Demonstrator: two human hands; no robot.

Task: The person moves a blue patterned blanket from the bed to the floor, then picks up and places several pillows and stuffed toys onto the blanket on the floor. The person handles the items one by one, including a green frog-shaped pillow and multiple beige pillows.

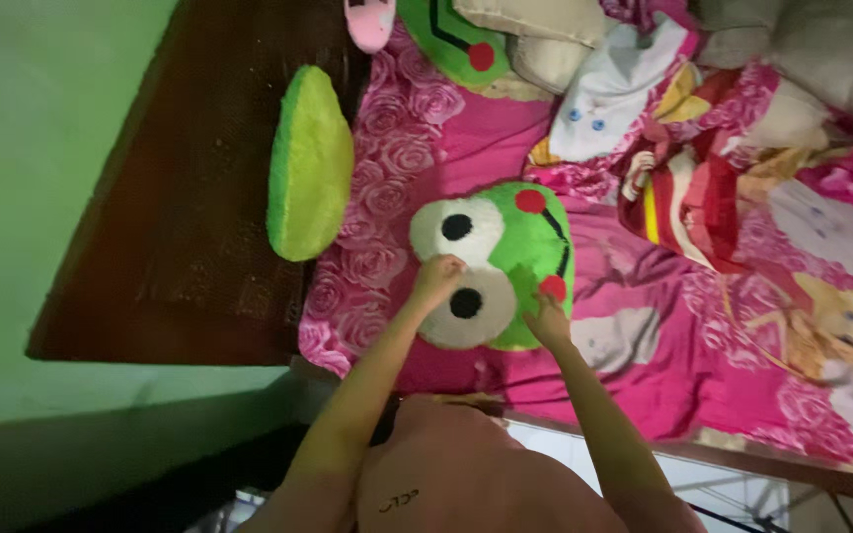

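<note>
Frog pillow (505, 259) in green plush, with two large white eyes and red cheek dots, is laid face up on the pink rose-patterned bedsheet (387, 168), near the bed's edge closest to the person. It is gripped at two points: the left hand (436, 276) is closed in a fist on the plush between the two eyes, and the right hand (548, 318) is pinched on the pillow's rim beside the lower red dot, so that the pillow is held from both sides, apparently for lifting or straightening. Beyond the pillow, away from the person, a second frog cushion (451, 39) is partly seen at the frame's top edge, and a small pink slipper-like thing (369, 22) lies beside it. Left of the pillow, a round green cushion (310, 163) is propped on edge against the dark wooden headboard (190, 197), behind which a green wall (32, 128) is seen. Right of the pillow, crumpled printed fabric (683, 188) and a cartoon-patterned blanket (821, 296) are heaped, with pale pillows (802, 49) farther off.
</note>
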